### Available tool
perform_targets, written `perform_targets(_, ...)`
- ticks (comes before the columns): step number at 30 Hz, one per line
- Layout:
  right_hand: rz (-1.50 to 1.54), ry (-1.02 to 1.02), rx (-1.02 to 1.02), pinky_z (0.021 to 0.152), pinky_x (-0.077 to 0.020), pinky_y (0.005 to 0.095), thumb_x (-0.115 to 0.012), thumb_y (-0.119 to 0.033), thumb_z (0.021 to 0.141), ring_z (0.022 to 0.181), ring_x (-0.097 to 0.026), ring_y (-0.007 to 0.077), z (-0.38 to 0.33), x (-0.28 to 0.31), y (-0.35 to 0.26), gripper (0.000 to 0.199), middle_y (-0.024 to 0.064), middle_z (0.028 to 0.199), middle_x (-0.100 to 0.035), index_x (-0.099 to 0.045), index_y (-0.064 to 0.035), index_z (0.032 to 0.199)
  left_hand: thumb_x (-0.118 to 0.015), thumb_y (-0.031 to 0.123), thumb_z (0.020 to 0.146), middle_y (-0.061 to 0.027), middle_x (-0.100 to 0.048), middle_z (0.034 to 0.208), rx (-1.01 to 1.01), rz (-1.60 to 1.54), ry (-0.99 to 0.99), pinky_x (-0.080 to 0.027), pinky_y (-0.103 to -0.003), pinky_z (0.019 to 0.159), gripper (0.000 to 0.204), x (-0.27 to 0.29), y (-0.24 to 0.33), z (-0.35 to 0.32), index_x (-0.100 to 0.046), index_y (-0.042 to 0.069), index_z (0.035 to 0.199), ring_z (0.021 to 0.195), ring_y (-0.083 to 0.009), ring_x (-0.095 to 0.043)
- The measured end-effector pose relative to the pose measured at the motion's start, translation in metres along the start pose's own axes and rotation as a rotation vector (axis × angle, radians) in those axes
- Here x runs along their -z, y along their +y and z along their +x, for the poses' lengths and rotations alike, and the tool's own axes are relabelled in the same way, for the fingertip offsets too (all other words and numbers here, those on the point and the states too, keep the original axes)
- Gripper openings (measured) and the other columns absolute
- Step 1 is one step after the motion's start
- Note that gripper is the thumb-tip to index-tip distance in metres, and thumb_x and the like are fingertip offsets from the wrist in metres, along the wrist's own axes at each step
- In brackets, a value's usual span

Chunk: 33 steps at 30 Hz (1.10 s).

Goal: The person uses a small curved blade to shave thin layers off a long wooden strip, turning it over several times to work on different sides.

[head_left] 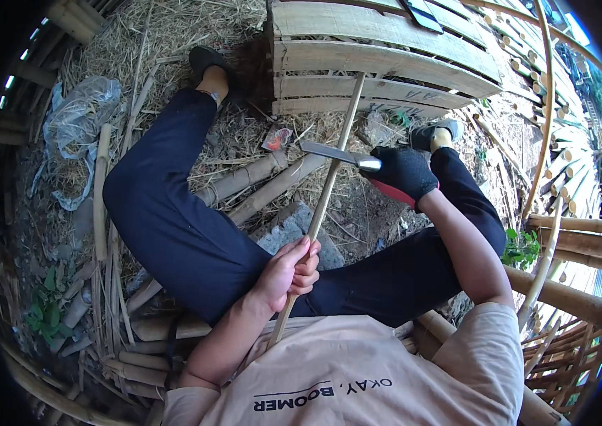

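My bare left hand is closed round the lower part of a thin bamboo strip. The strip slants up and away from my shirt, and its far end reaches the front of a wooden crate. On my right hand is a black glove with a red palm edge, its fingers wrapped round the handle of a knife. The knife's flat blade points left and crosses the strip about midway, touching or very close to it. Most of the handle is hidden in the glove.
A dark phone-like slab lies on the crate. Between my legs are bamboo poles and a concrete block. A clear plastic bag lies on straw at the left. Cut bamboo is piled at the right.
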State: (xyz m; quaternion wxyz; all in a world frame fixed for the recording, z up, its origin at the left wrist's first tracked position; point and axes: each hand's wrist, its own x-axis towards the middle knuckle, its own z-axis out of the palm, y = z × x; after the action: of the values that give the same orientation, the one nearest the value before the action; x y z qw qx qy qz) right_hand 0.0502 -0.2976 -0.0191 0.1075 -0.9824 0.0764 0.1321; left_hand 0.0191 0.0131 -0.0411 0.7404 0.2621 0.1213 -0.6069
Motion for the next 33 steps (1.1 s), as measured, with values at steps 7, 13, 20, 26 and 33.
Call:
perform_targets(7,-0.003,-0.088,0.072,0.078,-0.0568,0.0487,-0.065,-0.032,0.084,0.084,-0.072,0.0387,-0.002,-0.007,0.000,0.023,0.0168,0.086,-0.073,-0.073,-0.0140,0.096,-0.036,0.035,0.113,0.0081,-0.024,0.060,0.001,0.071,0.023,-0.016,-0.019,0.036,0.028,0.001,-0.002,0.004,-0.044,0.015,0.096,0.045,-0.0017,-0.019)
perform_targets(13,-0.038,-0.004,-0.135,0.079,-0.0576,0.0475,-0.062,-0.028,0.083,0.086,-0.073,0.0376,0.021,0.005,0.029,0.025,0.0175,0.090,-0.074,-0.076,-0.0141,0.099,-0.036,0.036,0.113,0.0084,-0.023,0.059,0.013,0.112,0.049,-0.016,-0.019,0.036,0.028,-0.002,0.003,0.003,-0.044,0.015,0.095,0.044,-0.0014,-0.019)
perform_targets(20,0.090,0.156,-0.216,0.079,-0.0551,0.0457,-0.069,-0.046,0.087,0.087,-0.071,0.0391,0.017,0.009,0.066,0.041,0.0213,0.089,-0.073,-0.075,-0.0089,0.102,-0.037,0.037,0.112,0.0078,-0.024,0.060,0.007,0.013,0.008,-0.016,-0.019,0.035,0.029,-0.004,0.003,0.002,-0.044,0.015,0.095,0.044,-0.0016,-0.020)
perform_targets(26,0.217,-0.083,0.017,0.077,-0.0551,0.0452,-0.074,-0.047,0.087,0.082,-0.071,0.0378,-0.039,0.004,-0.010,0.038,0.0189,0.085,-0.072,-0.072,-0.0106,0.100,-0.036,0.038,0.112,0.0076,-0.025,0.060,0.021,-0.105,-0.044,-0.016,-0.019,0.035,0.030,0.001,0.003,0.001,-0.044,0.015,0.095,0.043,-0.0019,-0.020)
perform_targets(33,0.086,-0.211,0.066,0.076,-0.0566,0.0484,-0.069,-0.035,0.084,0.083,-0.071,0.0392,-0.041,-0.012,-0.023,0.025,0.0176,0.084,-0.072,-0.074,-0.0137,0.094,-0.038,0.039,0.112,0.0082,-0.024,0.059,0.039,-0.100,-0.050,-0.017,-0.019,0.035,0.030,0.005,0.002,0.004,-0.044,0.016,0.093,0.043,-0.0020,-0.020)
